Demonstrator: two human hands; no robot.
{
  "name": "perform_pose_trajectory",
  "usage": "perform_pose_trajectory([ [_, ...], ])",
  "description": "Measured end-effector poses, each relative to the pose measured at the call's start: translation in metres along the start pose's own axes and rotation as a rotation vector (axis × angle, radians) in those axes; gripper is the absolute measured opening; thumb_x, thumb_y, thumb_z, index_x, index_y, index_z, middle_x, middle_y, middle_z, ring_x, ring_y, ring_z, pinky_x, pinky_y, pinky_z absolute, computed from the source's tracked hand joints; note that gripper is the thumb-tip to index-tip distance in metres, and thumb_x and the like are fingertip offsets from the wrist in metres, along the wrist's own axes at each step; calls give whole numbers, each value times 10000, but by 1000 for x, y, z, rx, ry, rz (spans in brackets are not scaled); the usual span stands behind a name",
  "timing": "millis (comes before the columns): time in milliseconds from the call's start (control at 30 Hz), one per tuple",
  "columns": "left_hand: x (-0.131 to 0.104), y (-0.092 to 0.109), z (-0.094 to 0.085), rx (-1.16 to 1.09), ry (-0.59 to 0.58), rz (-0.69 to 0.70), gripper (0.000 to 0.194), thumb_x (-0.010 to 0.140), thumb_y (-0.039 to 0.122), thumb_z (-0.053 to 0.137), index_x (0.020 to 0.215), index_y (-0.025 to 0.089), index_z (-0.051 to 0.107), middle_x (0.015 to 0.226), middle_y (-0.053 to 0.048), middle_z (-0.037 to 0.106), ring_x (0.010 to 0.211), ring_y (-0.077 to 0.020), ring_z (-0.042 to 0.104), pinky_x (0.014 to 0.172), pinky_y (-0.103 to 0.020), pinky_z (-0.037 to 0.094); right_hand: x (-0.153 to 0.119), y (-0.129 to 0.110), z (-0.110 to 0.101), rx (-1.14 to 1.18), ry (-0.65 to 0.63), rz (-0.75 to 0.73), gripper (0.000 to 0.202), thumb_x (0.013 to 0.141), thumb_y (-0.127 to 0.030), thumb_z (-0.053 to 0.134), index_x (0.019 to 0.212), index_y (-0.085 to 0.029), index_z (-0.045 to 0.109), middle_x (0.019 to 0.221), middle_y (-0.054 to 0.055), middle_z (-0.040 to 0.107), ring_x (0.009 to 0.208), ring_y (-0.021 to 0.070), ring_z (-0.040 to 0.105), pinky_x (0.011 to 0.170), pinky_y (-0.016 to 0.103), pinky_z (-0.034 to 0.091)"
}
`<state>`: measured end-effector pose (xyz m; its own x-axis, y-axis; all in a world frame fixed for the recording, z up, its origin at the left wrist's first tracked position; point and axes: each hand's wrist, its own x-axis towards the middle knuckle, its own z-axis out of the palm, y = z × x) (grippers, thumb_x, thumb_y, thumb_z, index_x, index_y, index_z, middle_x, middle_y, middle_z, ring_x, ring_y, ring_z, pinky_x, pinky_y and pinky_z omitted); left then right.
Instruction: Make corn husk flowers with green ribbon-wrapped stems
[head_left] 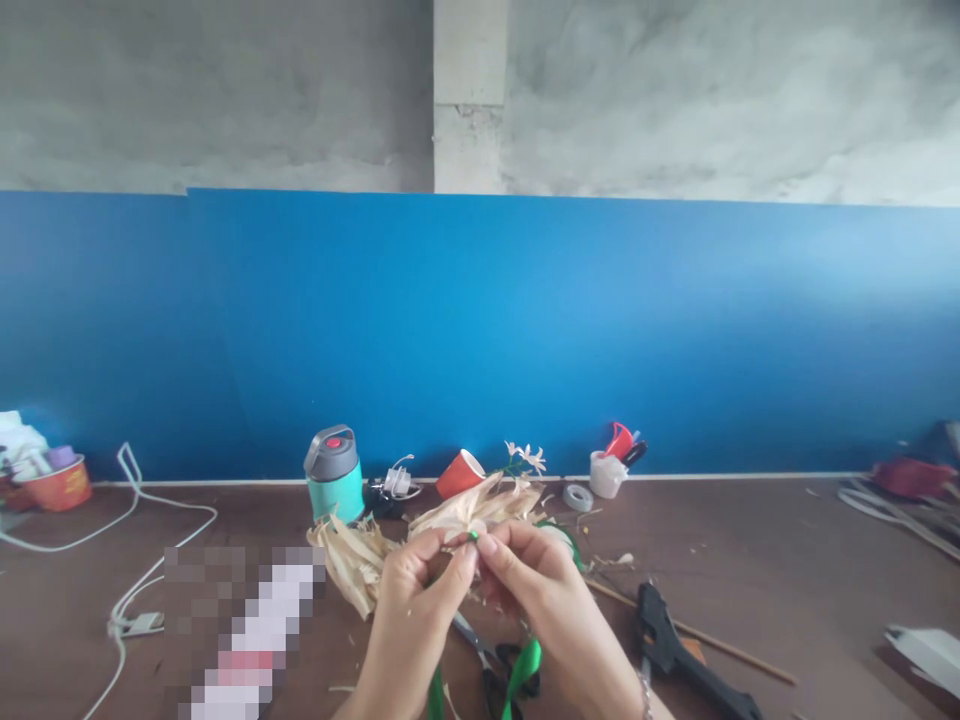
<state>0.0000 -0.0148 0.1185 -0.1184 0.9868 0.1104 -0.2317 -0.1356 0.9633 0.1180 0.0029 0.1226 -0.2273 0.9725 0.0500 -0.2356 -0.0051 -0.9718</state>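
My left hand (pixel 420 590) and my right hand (pixel 544 580) meet above the table, both closed in a pinch. Between the fingertips is a small flower (pixel 469 522) with pale petals, and a bit of green shows at its base. A green ribbon (pixel 525 668) hangs below the hands; whether it joins that green bit is hidden. Scissors (pixel 476 640) with dark handles lie under the hands, partly covered. Behind them are dry, straw-coloured husks (pixel 356 560). To the right of my right hand lies a black glue gun (pixel 667 640).
Along the blue partition (pixel 480 320) stand a turquoise flask (pixel 335 490), a tipped orange cup (pixel 459 474), a tape roll (pixel 578 497) and a white cup of tools (pixel 606 475). A thin stick (pixel 735 650) lies right; a white cable (pixel 124 600) runs left.
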Motion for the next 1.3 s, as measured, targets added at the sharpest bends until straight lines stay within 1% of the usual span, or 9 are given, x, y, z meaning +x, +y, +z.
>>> perform_pose_trajectory([
  [133, -1, 5, 2, 56, 28, 202, 118, 698, 290, 690, 677, 175, 712, 790, -37, 605, 812, -196, 582, 691, -232, 467, -3, -2, 6, 87, 61, -93, 420, 616, -516, 751, 585, -154, 539, 470, -56, 465, 428, 53, 348, 420, 180, 271],
  [233, -4, 7, 5, 21, 52, 254, 103, 693, 277, 700, 670, 178, 723, 969, -56, 568, 934, -218, 557, 762, -237, 460, -4, 4, 9, 131, 68, -156, 396, 653, -496, 737, 610, -156, 538, 533, -39, 493, 480, 67, 372, 473, 193, 307],
  [467, -10, 5, 10, -129, 28, 118, 140, 697, 287, 697, 632, 166, 666, 697, -12, 534, 699, -159, 521, 618, -225, 441, -6, 13, 11, 128, 65, -215, 342, 716, -455, 702, 641, -173, 524, 587, -38, 481, 534, 90, 375, 516, 209, 321],
  [667, -6, -3, 7, -111, 89, 87, 151, 682, 300, 705, 647, 165, 647, 649, -12, 592, 645, -159, 534, 605, -237, 442, -6, 8, 12, 139, 61, -154, 385, 692, -476, 717, 595, -160, 519, 525, -54, 434, 494, 71, 326, 479, 192, 279],
  [900, -14, -7, 13, -139, 141, 163, 221, 666, 336, 721, 571, 161, 623, 595, 5, 569, 619, -146, 524, 580, -218, 423, -8, 16, 12, 187, 74, -212, 310, 727, -414, 708, 651, -171, 531, 620, -22, 525, 575, 103, 452, 570, 218, 383],
  [1067, -14, -6, 14, -201, 150, 95, 225, 665, 335, 740, 572, 160, 633, 591, 14, 591, 584, -125, 524, 555, -207, 421, -9, 18, 14, 179, 75, -233, 304, 728, -404, 711, 643, -169, 538, 599, -29, 515, 565, 100, 445, 568, 215, 380],
  [1133, -11, -5, 12, -227, 160, 86, 200, 665, 308, 749, 586, 159, 642, 593, 18, 593, 569, -110, 520, 538, -194, 420, -9, 13, 13, 182, 51, -182, 314, 738, -414, 701, 638, -159, 547, 562, -39, 499, 522, 78, 407, 519, 190, 336],
  [1200, -9, -4, 9, -248, 139, 83, 186, 683, 296, 740, 600, 160, 644, 566, 22, 582, 537, -99, 516, 505, -185, 415, -8, 7, 11, 212, -28, -67, 325, 752, -431, 681, 646, -149, 559, 539, -36, 508, 481, 61, 393, 470, 175, 284],
  [1300, -7, -1, 6, -261, 9, 50, 224, 742, 312, 687, 594, 160, 614, 484, 25, 549, 476, -106, 530, 460, -192, 419, -5, -2, 4, 294, -188, 151, 299, 743, -406, 686, 679, -130, 590, 544, -11, 547, 453, 63, 443, 424, 172, 239],
])
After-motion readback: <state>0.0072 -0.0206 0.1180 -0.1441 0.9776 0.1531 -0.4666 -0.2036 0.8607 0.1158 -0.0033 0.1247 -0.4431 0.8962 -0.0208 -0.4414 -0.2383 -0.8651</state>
